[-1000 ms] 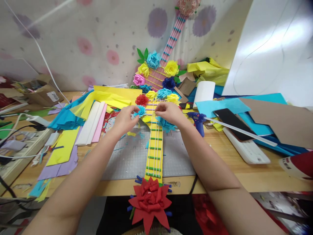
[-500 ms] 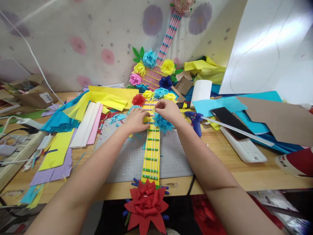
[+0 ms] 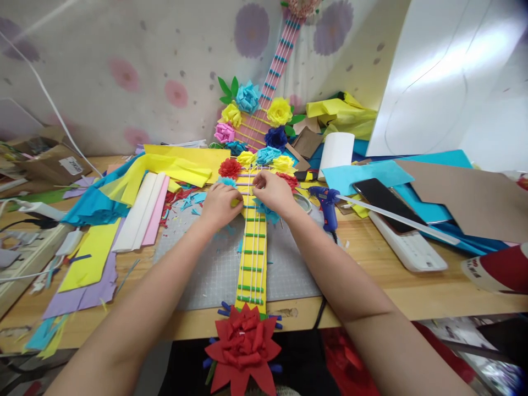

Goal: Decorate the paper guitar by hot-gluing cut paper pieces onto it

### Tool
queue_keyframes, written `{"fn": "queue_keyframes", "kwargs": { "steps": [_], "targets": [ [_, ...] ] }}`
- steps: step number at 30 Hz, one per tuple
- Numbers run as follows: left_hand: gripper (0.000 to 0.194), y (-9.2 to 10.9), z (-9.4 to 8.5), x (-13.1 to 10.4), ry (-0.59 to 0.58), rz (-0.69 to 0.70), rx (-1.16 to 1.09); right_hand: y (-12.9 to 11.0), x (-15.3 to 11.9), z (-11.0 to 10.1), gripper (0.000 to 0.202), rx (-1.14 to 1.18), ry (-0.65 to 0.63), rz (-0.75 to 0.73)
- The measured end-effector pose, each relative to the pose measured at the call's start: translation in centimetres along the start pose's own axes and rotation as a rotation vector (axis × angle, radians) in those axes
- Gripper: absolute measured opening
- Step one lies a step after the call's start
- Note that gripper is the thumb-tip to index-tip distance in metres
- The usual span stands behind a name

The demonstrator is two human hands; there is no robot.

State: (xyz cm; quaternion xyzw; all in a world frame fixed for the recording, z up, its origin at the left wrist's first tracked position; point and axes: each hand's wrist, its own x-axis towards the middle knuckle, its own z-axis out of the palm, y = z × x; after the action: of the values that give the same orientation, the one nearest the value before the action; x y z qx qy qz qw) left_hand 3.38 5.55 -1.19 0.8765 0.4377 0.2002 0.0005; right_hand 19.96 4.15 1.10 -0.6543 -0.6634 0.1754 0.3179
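Observation:
A handmade paper guitar [image 3: 252, 258] lies lengthwise before me, its yellow neck pointing toward me, with green frets and white strings. A large red paper flower [image 3: 244, 346] covers its near end. My left hand [image 3: 223, 202] rests on the left side of the guitar's body, fingers laid over it and thumb apart. Over the strings, my right hand [image 3: 272, 192] has thumb and forefinger pinched together; what is between them is too small to make out. A blue paper flower [image 3: 268, 211] is partly hidden under my right wrist. Red, yellow and blue flowers ring the far body.
A blue glue gun [image 3: 329, 208] lies to the right, near a dark phone [image 3: 385, 204] and a red-and-white paper cup [image 3: 495, 273]. Coloured paper [image 3: 93, 258] and a power strip [image 3: 31, 269] are at left. A pink paper guitar [image 3: 274, 77] leans behind.
The view has shifted slightly. My right hand has moved a little toward me and left along the strings, and a red flower now shows beyond it. My left thumb has drawn in slightly.

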Motion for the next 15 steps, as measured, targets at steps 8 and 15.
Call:
{"fn": "queue_keyframes", "kwargs": {
  "steps": [8, 15],
  "targets": [
    [0.017, 0.2, 0.7, -0.8, 0.065, -0.093, -0.037, -0.1, -0.3, 1.8, 0.015, -0.195, 0.020, -0.057],
    [0.014, 0.2, 1.5, -1.2, 0.176, -0.132, -0.089, 0.0, -0.3, 2.5, 0.014, -0.229, 0.036, -0.073]
  ]
}}
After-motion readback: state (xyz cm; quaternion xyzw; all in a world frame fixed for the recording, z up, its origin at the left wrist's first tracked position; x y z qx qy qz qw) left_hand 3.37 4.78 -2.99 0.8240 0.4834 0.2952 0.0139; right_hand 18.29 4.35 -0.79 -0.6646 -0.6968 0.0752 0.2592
